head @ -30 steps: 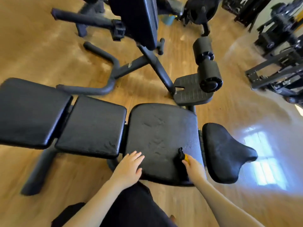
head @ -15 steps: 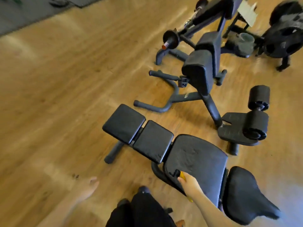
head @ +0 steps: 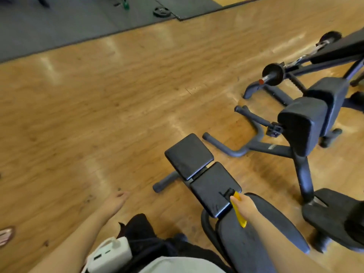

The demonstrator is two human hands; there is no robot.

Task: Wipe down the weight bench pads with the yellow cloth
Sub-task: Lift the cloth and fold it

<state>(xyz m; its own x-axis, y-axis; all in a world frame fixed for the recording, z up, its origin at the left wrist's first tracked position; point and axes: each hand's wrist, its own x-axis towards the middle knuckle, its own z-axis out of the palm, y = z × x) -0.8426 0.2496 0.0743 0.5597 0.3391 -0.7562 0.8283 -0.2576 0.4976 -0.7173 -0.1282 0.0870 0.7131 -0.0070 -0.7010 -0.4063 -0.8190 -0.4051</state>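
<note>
The black weight bench runs from lower right toward the middle: a small end pad (head: 188,155), a middle pad (head: 213,189) and a large pad (head: 262,231) nearest me. My right hand (head: 245,205) sits at the joint between the middle and large pads. It is shut on a yellow item (head: 239,211) with a black tip (head: 228,193); it looks stiff, and whether it is the yellow cloth I cannot tell. My left hand (head: 116,200) hangs over the wooden floor left of the bench, fingers loosely apart, holding nothing.
A second black machine (head: 307,123) with curved floor bars (head: 242,148) stands right of the bench, with a barbell rack (head: 273,73) behind it. Dark mats (head: 78,20) lie at the back. A white power bank (head: 110,255) hangs at my waist. A sandal (head: 6,235) shows at left.
My view has swung left and pulled back. My left hand left the large pad and now hangs over the floor. My right hand moved along the bench to the middle pad's edge.
</note>
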